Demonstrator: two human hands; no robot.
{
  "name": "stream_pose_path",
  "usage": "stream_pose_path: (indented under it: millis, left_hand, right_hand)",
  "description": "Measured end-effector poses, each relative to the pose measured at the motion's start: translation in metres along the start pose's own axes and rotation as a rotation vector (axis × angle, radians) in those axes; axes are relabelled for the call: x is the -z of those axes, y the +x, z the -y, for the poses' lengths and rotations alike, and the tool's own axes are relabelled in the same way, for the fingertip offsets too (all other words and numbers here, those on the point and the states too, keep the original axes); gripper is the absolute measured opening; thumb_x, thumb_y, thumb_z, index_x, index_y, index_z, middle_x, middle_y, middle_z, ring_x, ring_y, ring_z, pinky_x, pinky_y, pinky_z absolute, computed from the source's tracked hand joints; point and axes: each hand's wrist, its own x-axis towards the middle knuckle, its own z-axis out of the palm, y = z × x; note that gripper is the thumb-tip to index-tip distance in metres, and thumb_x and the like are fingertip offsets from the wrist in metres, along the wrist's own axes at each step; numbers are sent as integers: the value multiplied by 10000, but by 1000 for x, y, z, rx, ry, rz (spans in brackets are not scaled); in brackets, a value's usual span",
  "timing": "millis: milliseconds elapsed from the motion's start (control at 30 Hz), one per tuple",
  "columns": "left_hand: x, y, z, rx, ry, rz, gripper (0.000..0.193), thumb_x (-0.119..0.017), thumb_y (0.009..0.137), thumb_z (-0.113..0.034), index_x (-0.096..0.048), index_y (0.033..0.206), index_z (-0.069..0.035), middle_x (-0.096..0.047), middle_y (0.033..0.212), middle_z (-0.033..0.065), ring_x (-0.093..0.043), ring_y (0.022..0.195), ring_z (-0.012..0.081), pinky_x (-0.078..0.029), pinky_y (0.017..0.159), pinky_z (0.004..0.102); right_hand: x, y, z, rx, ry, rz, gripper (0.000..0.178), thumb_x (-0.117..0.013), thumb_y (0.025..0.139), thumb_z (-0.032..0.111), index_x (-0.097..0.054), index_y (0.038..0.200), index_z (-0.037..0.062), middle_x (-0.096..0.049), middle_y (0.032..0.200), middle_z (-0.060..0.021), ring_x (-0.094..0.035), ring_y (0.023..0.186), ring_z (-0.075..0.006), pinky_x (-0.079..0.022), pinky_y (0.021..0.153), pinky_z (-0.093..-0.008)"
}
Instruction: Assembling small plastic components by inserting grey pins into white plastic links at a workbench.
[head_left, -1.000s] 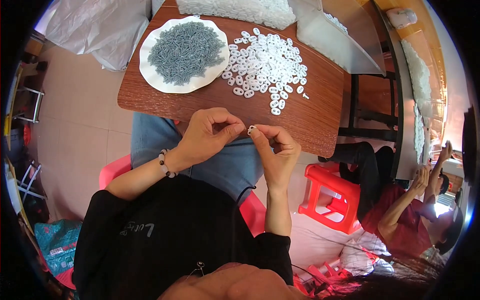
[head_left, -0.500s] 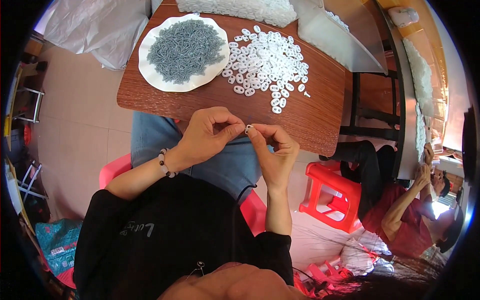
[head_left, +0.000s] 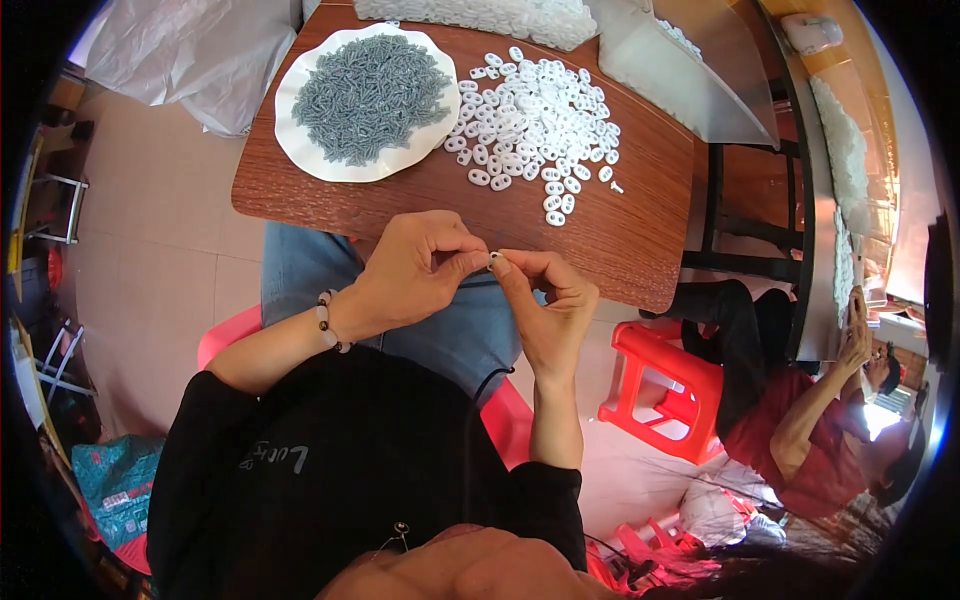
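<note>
My right hand (head_left: 548,300) pinches a small white oval two-hole piece (head_left: 494,258) between thumb and forefinger, just off the table's near edge. Thumb and forefinger of my left hand (head_left: 420,268) are pressed together right beside that piece; whatever they hold is too small to make out. Beyond my hands, a heap of similar white oval pieces (head_left: 545,115) is spread over the brown wooden table (head_left: 330,205). To its left, a white wavy-rimmed plate (head_left: 290,125) holds a pile of small grey screw-like pieces (head_left: 370,95).
White containers of pale pieces (head_left: 490,15) stand along the far edge. One tiny white piece (head_left: 617,188) lies apart, right of the heap. A red plastic stool (head_left: 650,390) stands to the right. Farther right, another person (head_left: 800,430) works at a second table.
My hands stay nearly in place, with the fingertips shifting slightly around the white piece. The other person's hands have moved a little.
</note>
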Motion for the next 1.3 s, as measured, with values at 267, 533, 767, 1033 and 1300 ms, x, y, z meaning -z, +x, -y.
stream_pose_path:
  millis: [267, 533, 767, 1033, 1300]
  left_hand:
    - [0, 2, -2, 29, 16, 6, 55, -678, 859, -24, -695, 871, 27, -618, 755, 40, -533, 664, 69, -409, 565, 228]
    - [5, 9, 1, 209, -331, 97, 262, -593, 964, -200, -716, 929, 28, -662, 771, 26, -531, 672, 45, -424, 580, 216]
    - [11, 8, -2, 299, -461, 87, 262, -596, 952, -205, -726, 965, 23, -625, 697, 0, -500, 611, 19, -379, 526, 188]
    - [10, 12, -8, 241, -390, 4, 201, -602, 913, -151, -722, 932, 9, -587, 670, -12, -502, 599, 14, -361, 495, 186]
    - [-5, 52, 1, -303, 656, -105, 281, -671, 808, -172, -556, 1042, -68, -533, 935, 126, -616, 774, 300, -495, 650, 411]
  right_hand:
    - [-2, 3, -7, -31, 27, -8, 96, -726, 835, 17, -711, 919, -26, -669, 768, -5, -545, 668, -23, -416, 608, -160]
    - [-2, 5, -15, -133, 263, -26, 94, -682, 872, 5, -682, 955, -40, -698, 842, -65, -640, 766, -90, -498, 720, -202]
    - [-3, 6, -14, -126, 324, -33, 95, -680, 874, 6, -681, 958, -38, -694, 837, -64, -635, 758, -86, -496, 715, -204]
    - [1, 4, -15, -127, 300, -66, 96, -690, 865, 11, -686, 954, -26, -694, 824, -50, -599, 705, -55, -433, 623, -173]
    - [17, -2, -17, -62, 360, -158, 94, -698, 860, 38, -690, 939, -12, -697, 817, -49, -596, 695, -57, -401, 588, -176]
